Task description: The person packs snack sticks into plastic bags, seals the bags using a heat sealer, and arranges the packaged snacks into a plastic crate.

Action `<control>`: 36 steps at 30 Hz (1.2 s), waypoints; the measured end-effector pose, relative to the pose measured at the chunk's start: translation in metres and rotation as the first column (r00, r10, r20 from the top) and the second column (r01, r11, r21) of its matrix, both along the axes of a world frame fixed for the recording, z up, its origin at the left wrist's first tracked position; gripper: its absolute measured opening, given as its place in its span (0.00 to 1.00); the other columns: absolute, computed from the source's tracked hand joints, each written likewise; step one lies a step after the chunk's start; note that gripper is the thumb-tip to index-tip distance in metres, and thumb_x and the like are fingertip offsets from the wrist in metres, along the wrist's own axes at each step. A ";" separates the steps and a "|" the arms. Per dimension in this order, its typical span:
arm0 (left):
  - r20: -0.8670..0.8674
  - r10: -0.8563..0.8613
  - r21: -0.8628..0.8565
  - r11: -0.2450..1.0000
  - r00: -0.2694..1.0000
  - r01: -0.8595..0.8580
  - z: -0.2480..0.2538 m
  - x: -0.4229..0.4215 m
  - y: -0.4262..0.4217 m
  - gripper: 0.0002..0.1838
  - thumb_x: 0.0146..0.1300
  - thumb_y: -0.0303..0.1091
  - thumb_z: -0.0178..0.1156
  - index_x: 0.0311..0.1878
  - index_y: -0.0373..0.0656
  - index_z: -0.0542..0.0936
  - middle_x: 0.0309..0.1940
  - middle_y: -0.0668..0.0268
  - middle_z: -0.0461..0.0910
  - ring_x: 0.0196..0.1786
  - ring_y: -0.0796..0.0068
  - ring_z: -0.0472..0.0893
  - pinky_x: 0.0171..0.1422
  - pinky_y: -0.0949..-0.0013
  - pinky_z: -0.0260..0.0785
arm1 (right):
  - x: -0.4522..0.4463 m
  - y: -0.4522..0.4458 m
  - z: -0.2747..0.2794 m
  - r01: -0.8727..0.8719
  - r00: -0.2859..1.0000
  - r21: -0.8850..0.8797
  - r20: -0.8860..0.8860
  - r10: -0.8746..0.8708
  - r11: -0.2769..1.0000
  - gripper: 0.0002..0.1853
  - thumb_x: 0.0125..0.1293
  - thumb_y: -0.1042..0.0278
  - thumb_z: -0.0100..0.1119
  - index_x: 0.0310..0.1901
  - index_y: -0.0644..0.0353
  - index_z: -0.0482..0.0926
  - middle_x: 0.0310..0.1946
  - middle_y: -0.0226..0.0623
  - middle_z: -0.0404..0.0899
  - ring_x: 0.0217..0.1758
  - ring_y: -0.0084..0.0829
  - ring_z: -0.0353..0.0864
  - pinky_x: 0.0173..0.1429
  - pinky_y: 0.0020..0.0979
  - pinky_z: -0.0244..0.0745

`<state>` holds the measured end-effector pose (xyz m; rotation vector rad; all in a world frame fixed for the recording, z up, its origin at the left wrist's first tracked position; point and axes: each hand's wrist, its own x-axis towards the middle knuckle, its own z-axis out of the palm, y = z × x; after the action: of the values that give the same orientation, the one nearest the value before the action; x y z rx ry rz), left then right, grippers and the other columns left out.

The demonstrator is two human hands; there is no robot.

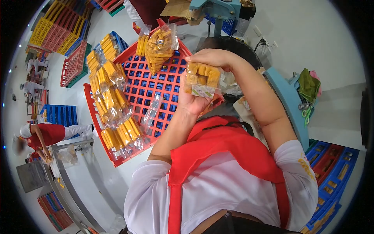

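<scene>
A clear plastic pack of golden-brown bread pieces [203,75] with a label on its lower part is held up between both hands. My left hand [191,102] is closed round it from beneath and behind. My right hand [212,57] bends over the pack's top edge, fingers closed against it. Just left of the hands is a red plastic crate [165,84]. Bagged yellow sticks [111,99] line the crate's left side, and a larger bag of sticks [159,48] lies near its top. A clear wrapper [152,111] rests on the crate's grid.
A light-blue machine [220,8] stands ahead, and another light-blue surface [286,103] is at the right. Blue and red crates [331,167] are stacked at the lower right. A co-worker in a red apron [50,134] bends over a metal table at the left.
</scene>
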<state>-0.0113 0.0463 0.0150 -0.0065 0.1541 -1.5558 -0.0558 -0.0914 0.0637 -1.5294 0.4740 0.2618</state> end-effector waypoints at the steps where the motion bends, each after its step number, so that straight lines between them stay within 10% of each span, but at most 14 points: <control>1: 0.000 -0.002 0.000 1.000 1.000 0.002 0.002 -0.001 0.000 0.23 0.60 0.51 0.43 0.52 0.45 0.68 0.49 0.60 0.71 0.51 0.61 0.72 0.55 0.54 0.66 | 0.000 -0.001 0.000 -0.023 0.999 -0.004 0.031 0.023 1.000 0.20 0.61 0.50 0.49 0.37 0.60 0.76 0.31 0.26 0.74 0.33 0.15 0.70 0.37 0.20 0.66; 10: 0.153 0.031 0.081 0.996 0.988 -0.044 0.018 0.003 -0.002 0.22 0.61 0.48 0.43 0.53 0.47 0.69 0.50 0.61 0.71 0.51 0.61 0.71 0.56 0.54 0.63 | -0.005 -0.004 -0.021 0.118 0.927 0.034 0.355 -0.123 0.992 0.26 0.61 0.51 0.48 0.53 0.65 0.67 0.46 0.34 0.72 0.45 0.20 0.71 0.50 0.22 0.65; 20: 0.219 -0.026 0.161 0.987 0.975 -0.010 0.007 0.005 -0.007 0.24 0.60 0.50 0.44 0.54 0.45 0.67 0.51 0.61 0.70 0.52 0.61 0.71 0.58 0.54 0.60 | -0.008 -0.009 -0.038 0.094 0.960 0.326 0.220 -0.172 0.941 0.25 0.63 0.58 0.46 0.57 0.64 0.61 0.52 0.37 0.67 0.53 0.22 0.67 0.55 0.22 0.63; 23: 0.188 -0.045 0.092 0.995 0.981 0.028 -0.013 0.017 -0.008 0.23 0.60 0.49 0.44 0.54 0.45 0.68 0.51 0.61 0.70 0.52 0.62 0.71 0.58 0.56 0.61 | -0.006 -0.014 -0.041 0.122 0.941 0.117 0.302 -0.153 0.986 0.27 0.62 0.60 0.49 0.59 0.64 0.59 0.52 0.40 0.67 0.53 0.24 0.68 0.56 0.23 0.62; 25: 0.118 -0.117 0.046 0.993 0.986 0.113 -0.024 0.028 -0.003 0.22 0.59 0.46 0.44 0.52 0.44 0.70 0.51 0.60 0.71 0.53 0.62 0.70 0.59 0.59 0.60 | -0.009 -0.022 -0.037 0.353 0.892 -0.397 0.417 -0.176 0.847 0.31 0.59 0.62 0.54 0.60 0.65 0.56 0.52 0.43 0.66 0.52 0.26 0.68 0.55 0.24 0.63; 32: 0.106 -0.104 -0.176 0.977 0.989 0.121 -0.070 0.036 0.041 0.32 0.60 0.58 0.38 0.60 0.43 0.61 0.58 0.54 0.62 0.57 0.57 0.66 0.59 0.60 0.61 | -0.020 -0.041 -0.037 0.004 0.994 0.106 0.108 -0.015 0.994 0.14 0.54 0.67 0.59 0.39 0.64 0.71 0.27 0.26 0.73 0.27 0.15 0.71 0.34 0.17 0.68; 36: 0.275 0.168 0.227 0.945 0.947 -0.234 -0.128 0.066 0.086 0.31 0.62 0.57 0.35 0.60 0.45 0.60 0.56 0.57 0.64 0.58 0.62 0.66 0.58 0.57 0.62 | 0.007 0.007 -0.034 0.211 0.936 0.154 0.253 -0.245 0.965 0.10 0.53 0.71 0.58 0.37 0.65 0.72 0.21 0.26 0.73 0.24 0.15 0.70 0.30 0.18 0.68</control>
<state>0.0544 0.1320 -0.1133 0.3702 0.1478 -1.3080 -0.0483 -0.0842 0.0299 -1.3484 0.4051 -0.0974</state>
